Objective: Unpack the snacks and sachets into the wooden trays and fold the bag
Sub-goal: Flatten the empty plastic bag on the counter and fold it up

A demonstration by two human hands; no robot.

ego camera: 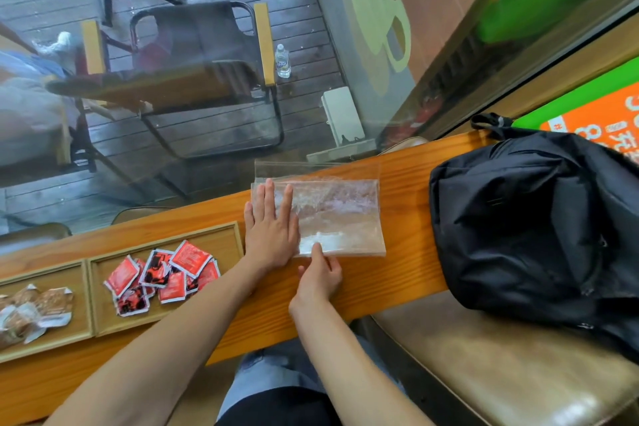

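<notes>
Unpacking: done; red paper sachets (166,275) and brown wrapped snacks (33,309) lie in wooden trays (238,235)
Bag: clear plastic bag (340,214) empty, flat on counter, fold unfinished
Left hand (271,232): fingers spread, pressing bag
Right hand (320,273): fingertip on near edge, gripping nothing

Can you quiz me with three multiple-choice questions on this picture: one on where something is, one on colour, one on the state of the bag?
1. Where do the sachets lie?
A. in the wooden tray nearest the bag
B. on the backpack
C. on the stool

2. What main colour are the sachets?
A. green
B. red
C. blue

3. What state is the clear plastic bag in?
A. full of snacks
B. hanging up
C. empty and flat on the counter

Answers: 1 A, they fill that tray; 2 B, red with black and white print; 3 C, the left hand presses it flat while the right hand touches its near edge.
</notes>
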